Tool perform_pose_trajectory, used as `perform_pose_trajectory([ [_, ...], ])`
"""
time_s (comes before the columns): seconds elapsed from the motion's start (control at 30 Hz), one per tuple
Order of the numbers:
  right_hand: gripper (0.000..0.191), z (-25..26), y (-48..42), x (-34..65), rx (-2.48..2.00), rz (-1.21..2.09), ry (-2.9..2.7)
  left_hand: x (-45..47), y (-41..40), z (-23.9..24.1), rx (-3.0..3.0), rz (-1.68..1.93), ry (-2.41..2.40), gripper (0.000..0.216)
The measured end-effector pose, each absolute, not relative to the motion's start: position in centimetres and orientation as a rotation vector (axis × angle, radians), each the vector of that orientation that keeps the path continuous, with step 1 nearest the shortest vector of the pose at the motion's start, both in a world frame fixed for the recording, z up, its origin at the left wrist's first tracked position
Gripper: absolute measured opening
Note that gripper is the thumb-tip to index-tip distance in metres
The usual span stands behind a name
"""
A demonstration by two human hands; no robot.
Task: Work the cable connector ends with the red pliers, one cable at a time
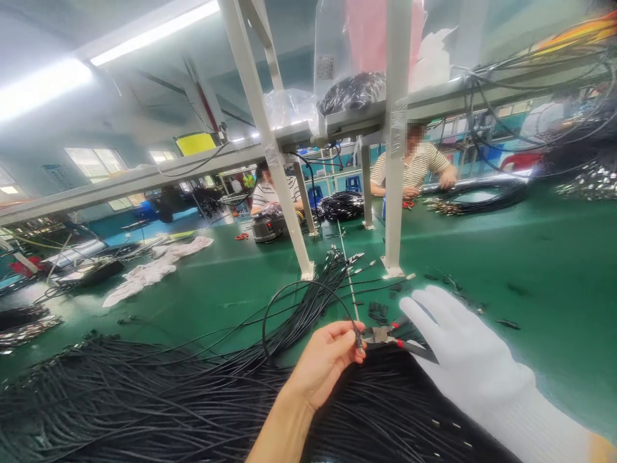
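A green counter [231, 270] spreads across this workshop under long bright ceiling lamps [48, 87]. At the far left a crumpled white cloth [159, 267] lies on it, while a mass of black cables [120, 399] covers the near side. Further right, a pale metal post [274, 141] rises from the counter. In the near middle, the bare left hand [322, 363] pinches a cable end [359, 342] between its fingers. Pliers [380, 334] point left at that end; whether their jaws touch it, I can't tell. Black scraps [378, 312] lie just beyond. A second post [395, 141] partly hides a person in a striped shirt [429, 164]. The white-gloved right hand [467, 347] has its fingers around the pliers' handles. Far right, a cable coil [501, 196] rests there.
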State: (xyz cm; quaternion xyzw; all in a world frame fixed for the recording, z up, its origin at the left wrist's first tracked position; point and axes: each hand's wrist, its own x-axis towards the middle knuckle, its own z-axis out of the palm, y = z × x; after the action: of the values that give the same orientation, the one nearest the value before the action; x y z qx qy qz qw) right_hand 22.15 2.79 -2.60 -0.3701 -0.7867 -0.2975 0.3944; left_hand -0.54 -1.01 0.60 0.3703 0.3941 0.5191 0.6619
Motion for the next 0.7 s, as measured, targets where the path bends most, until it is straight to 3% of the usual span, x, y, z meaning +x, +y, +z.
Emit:
perform_pose_trajectory([
  [0.7, 0.037, -3.2, 3.1, 22.1, -0.906, -0.829, -2.031, -0.6, -1.0, 0.7, 0.969, 1.137, 1.032, 0.035],
])
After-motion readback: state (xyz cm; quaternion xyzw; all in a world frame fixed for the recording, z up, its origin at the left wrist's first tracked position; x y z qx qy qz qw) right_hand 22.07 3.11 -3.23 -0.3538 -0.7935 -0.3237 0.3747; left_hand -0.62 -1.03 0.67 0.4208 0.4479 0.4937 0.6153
